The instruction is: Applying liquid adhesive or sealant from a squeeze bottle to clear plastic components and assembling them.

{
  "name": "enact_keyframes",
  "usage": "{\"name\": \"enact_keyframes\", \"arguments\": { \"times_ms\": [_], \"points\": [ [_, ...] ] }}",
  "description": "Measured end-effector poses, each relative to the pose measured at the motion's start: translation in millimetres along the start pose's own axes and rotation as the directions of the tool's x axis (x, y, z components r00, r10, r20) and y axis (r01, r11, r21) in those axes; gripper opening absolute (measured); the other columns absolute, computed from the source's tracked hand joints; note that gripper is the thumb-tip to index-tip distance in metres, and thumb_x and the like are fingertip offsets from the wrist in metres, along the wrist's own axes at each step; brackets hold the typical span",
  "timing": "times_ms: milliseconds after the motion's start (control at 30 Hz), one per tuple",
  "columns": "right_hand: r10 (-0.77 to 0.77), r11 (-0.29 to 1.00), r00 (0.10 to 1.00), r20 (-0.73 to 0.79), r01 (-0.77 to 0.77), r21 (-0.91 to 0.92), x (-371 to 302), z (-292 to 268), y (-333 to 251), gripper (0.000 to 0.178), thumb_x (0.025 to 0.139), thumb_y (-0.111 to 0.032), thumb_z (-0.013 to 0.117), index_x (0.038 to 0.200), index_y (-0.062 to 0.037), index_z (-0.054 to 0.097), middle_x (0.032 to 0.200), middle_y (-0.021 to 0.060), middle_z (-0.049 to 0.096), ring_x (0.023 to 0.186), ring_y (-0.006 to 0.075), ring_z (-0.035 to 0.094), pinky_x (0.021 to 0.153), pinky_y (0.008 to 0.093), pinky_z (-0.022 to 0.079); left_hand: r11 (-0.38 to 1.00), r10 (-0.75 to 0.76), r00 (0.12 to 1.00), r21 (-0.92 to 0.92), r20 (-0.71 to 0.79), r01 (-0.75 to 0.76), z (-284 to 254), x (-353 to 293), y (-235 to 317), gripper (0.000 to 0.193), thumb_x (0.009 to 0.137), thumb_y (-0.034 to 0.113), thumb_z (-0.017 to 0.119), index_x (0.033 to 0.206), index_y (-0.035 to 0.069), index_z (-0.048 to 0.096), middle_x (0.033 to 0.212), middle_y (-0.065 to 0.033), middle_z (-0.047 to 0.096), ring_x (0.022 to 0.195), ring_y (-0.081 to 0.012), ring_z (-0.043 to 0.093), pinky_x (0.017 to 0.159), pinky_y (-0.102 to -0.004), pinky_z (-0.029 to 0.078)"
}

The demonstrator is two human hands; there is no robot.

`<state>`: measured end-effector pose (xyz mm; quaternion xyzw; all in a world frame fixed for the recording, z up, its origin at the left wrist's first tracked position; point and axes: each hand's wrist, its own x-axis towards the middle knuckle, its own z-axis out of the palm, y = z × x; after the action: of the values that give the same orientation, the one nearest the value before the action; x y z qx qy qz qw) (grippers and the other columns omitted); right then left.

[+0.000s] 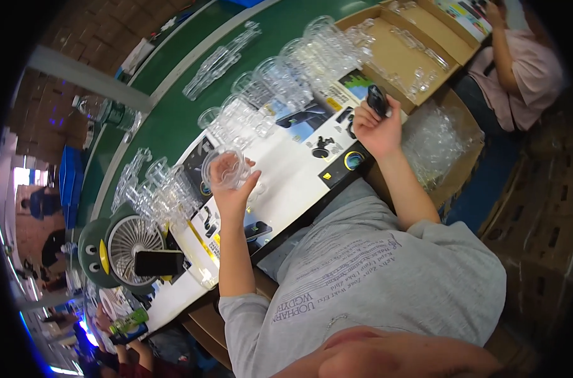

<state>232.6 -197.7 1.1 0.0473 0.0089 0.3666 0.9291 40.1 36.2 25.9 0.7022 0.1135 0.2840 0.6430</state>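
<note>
My left hand point(235, 196) is closed round a clear plastic cup-shaped part point(225, 167), held above the white printed sheet on the bench. My right hand point(380, 131) grips a small glossy black tool point(378, 101) upright, well apart from the clear part; its exact kind I cannot make out. Beyond my hands, rows of similar clear plastic parts point(236, 123) stand nested together. Another cluster of clear parts point(164, 195) lies left of my left hand.
An open cardboard tray point(387, 44) with clear pieces stands at the far right. Below it is a box with clear plastic bags point(434, 145). A green fan point(135, 246) with a dark phone point(158, 263) stands left. Beyond runs a green belt point(173, 120). Another person point(519, 82) sits right.
</note>
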Motion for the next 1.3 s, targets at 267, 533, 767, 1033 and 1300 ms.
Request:
{"name": "enact_keyframes", "arguments": {
  "times_ms": [267, 533, 767, 1033, 1300],
  "points": [
    [0.056, 0.775, 0.992, 0.114, 0.029, -0.631, 45, 75, 93, 0.044, 0.078, -0.024, 0.054, 0.115, -0.0027, 0.044, 0.092, 0.0077, 0.055, 0.083, 0.0169, 0.056, 0.073, 0.0307, 0.047, 0.988, 0.028, 0.981, -0.144, -0.191, -0.056, -32, 37, 0, 0.043, 0.073, -0.001, 0.063, 0.111, 0.003, 0.044, 0.093, -0.0083, 0.054, 0.087, -0.0186, 0.058, 0.077, -0.0288, 0.046],
    [-0.056, 0.166, 0.807, 0.587, 0.588, -0.792, 76, 70, 162, 0.029, 0.074, -0.008, 0.058, 0.102, -0.0019, 0.051, 0.098, 0.0049, 0.053, 0.083, 0.0108, 0.052, 0.075, 0.0226, 0.042, 0.939, 0.274, 0.907, 0.291, -0.320, -0.181, -56, 32, -1, 0.043, 0.069, 0.002, 0.067, 0.105, 0.003, 0.044, 0.093, -0.0075, 0.056, 0.083, -0.0160, 0.055, 0.072, -0.0275, 0.046],
    [-0.103, 0.054, 0.846, 0.523, 0.530, -0.846, 77, 42, 161, 0.032, 0.073, -0.009, 0.059, 0.103, -0.0010, 0.051, 0.103, 0.0070, 0.053, 0.087, 0.0119, 0.051, 0.079, 0.0234, 0.041, 0.912, 0.214, 0.931, 0.402, -0.296, -0.082, -69, 34, -7, 0.057, 0.068, 0.003, 0.065, 0.119, 0.004, 0.039, 0.094, -0.0069, 0.051, 0.088, -0.0170, 0.050, 0.081, -0.0291, 0.040],
    [-0.098, 0.033, 0.864, 0.493, 0.498, -0.867, 81, 38, 160, 0.030, 0.072, -0.009, 0.059, 0.101, -0.0003, 0.052, 0.100, 0.0076, 0.054, 0.086, 0.0122, 0.052, 0.078, 0.0240, 0.041, 0.975, 0.113, 0.964, 0.212, -0.240, -0.062, -73, 35, -7, 0.063, 0.068, 0.008, 0.060, 0.125, 0.004, 0.033, 0.103, -0.0093, 0.042, 0.095, -0.0180, 0.046, 0.085, -0.0326, 0.040],
    [-0.073, 0.118, 0.894, 0.442, 0.448, -0.886, 87, 34, 157, 0.029, 0.074, -0.007, 0.059, 0.101, -0.0004, 0.051, 0.102, 0.0080, 0.055, 0.082, 0.0111, 0.053, 0.074, 0.0225, 0.043, 0.972, -0.144, 0.955, 0.143, -0.260, 0.186, -68, 35, 3, 0.051, 0.061, 0.010, 0.076, 0.096, 0.004, 0.041, 0.099, -0.0090, 0.049, 0.087, -0.0151, 0.053, 0.076, -0.0291, 0.045]
  ]
}}
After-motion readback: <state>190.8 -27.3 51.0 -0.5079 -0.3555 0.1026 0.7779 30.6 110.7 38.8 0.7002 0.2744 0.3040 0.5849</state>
